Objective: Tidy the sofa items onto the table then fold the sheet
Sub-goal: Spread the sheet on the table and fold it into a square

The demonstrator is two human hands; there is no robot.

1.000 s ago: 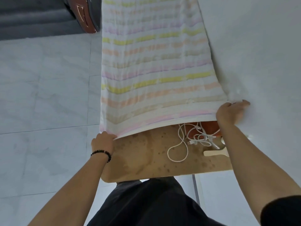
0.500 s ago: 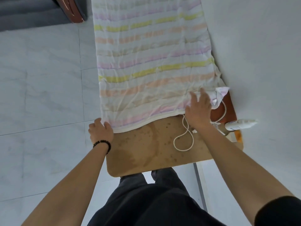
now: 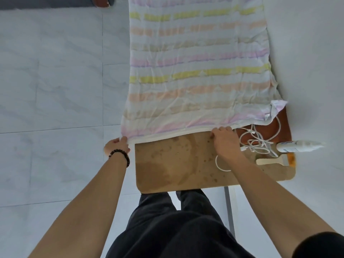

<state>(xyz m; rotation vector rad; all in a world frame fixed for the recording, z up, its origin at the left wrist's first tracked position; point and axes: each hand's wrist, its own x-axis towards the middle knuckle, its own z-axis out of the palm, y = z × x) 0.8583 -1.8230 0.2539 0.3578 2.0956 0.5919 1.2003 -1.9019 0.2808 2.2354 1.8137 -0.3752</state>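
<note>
A striped sheet (image 3: 197,71) in white, yellow, peach and pink lies flat along the wooden table (image 3: 176,164), folded into a long band. My left hand (image 3: 117,146), with a bead bracelet on the wrist, pinches the sheet's near left corner at the table's edge. My right hand (image 3: 224,140) rests on the sheet's near hem towards the right, fingers curled on it. The sheet's near right corner is bunched up.
On the table's right end lie a tangled white cable (image 3: 256,142), a white tube (image 3: 297,146), a pale brush-like tool (image 3: 270,161) and a reddish-brown flat object (image 3: 279,127). White wall runs along the right; grey tiled floor is on the left.
My right hand let go of the sheet's right corner and moved left along the near hem. The sheet now lies lower and flatter on the table; my left hand stayed at its corner.
</note>
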